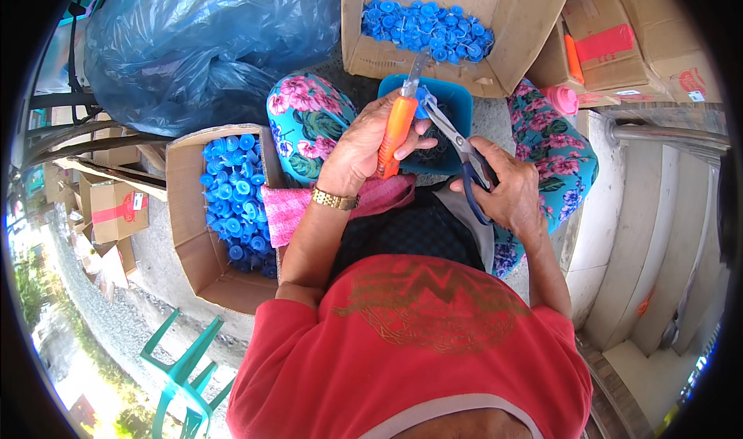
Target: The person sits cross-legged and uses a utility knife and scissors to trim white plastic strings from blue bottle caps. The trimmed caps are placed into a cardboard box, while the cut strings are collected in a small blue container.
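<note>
My left hand [361, 134] grips an orange snap-off utility knife [397, 131], its blade extended and pointing away from me. The same hand also seems to hold a small blue plastic piece [422, 107] at its fingertips. In my right hand [514, 183] is a pair of scissors [461, 143] with dark blue handles. The scissor tips reach the blue piece; whether the blades are closed on it cannot be made out. Below both hands, between my knees, stands a teal plastic bin [464, 99] with thin scraps in it.
Blue plastic pieces [429, 24] lie in a cardboard box [499, 79] ahead; more fill another box [188, 236] at left. A pink cloth [296, 207] hangs over that box's edge. A large blue plastic bag [203, 50], another orange knife [573, 56] and a metal rail [667, 134] surround me.
</note>
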Demonstrator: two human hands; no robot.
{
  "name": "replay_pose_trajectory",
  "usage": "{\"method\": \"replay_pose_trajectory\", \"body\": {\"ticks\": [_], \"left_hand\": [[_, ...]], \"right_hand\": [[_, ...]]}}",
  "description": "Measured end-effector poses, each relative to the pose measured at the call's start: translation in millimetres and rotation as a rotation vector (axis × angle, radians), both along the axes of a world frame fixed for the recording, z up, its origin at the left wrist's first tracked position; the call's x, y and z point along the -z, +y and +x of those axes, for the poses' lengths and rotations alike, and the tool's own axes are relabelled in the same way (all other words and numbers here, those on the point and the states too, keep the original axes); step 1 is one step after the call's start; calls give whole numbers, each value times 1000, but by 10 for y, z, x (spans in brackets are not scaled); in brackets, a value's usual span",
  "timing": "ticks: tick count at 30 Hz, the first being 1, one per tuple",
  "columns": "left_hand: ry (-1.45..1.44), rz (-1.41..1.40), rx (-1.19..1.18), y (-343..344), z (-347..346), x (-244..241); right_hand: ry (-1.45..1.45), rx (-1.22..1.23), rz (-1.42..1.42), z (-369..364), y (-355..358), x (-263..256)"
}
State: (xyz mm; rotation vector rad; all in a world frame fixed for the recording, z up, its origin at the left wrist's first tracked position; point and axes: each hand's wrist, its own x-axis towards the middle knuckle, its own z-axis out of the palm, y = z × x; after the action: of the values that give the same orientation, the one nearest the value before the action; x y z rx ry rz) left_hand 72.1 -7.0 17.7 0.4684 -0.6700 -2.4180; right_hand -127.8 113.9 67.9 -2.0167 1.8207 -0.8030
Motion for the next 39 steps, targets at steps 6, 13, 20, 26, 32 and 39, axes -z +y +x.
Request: {"method": "replay_pose_trajectory", "body": {"ticks": [6,13,20,26,32,39], "left_hand": [[27,40,51,-42,26,15],[85,129,117,-92,79,40],[22,229,90,-73,74,-11],[-12,173,86,-79,75,66],[-8,67,72,-52,53,-3],[-78,-20,25,-54,19,-103]], "right_hand": [[-39,-49,8,-51,-3,47],[51,-102,-44,-86,-68,101],[155,-139,-101,-79,-64,140],[26,-116,-53,-24,23,322],[-132,-68,138,46,31,175],[-171,-76,-42,90,16,180]]}}
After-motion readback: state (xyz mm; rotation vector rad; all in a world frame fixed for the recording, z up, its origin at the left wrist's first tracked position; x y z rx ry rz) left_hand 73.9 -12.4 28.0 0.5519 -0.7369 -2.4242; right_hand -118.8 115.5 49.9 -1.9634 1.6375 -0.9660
